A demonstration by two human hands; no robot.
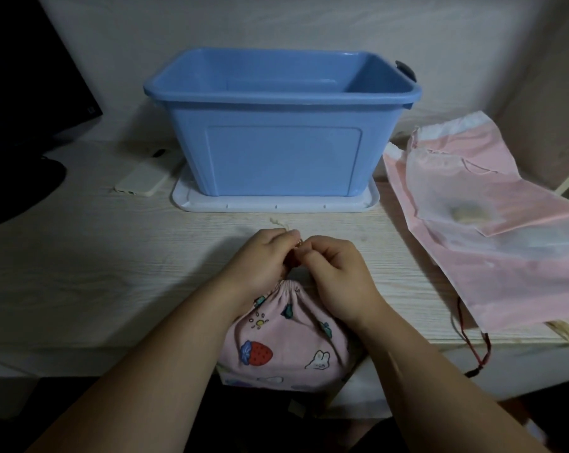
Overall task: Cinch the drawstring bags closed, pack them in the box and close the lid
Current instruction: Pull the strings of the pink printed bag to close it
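I count 1 box (pixel 283 158) and 1 printed bag (pixel 286 341), mouth toward the box; left hand (pixel 263 259) and right hand (pixel 335 273) pinch its drawstring (pixel 278 223).

We seem to be at a home desk: pale wooden tabletop (pixel 80 273), dark monitor (pixel 31 76), phone (pixel 142 181), plain wall (pixel 276 21) behind.

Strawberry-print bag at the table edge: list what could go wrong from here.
The bag overhangs the front edge of the table; once the left hand and right hand release the cord, it may slip off.
The lid lies under the box, so closing means lifting a packed box.
The red string dangling by the pink bags could snag.
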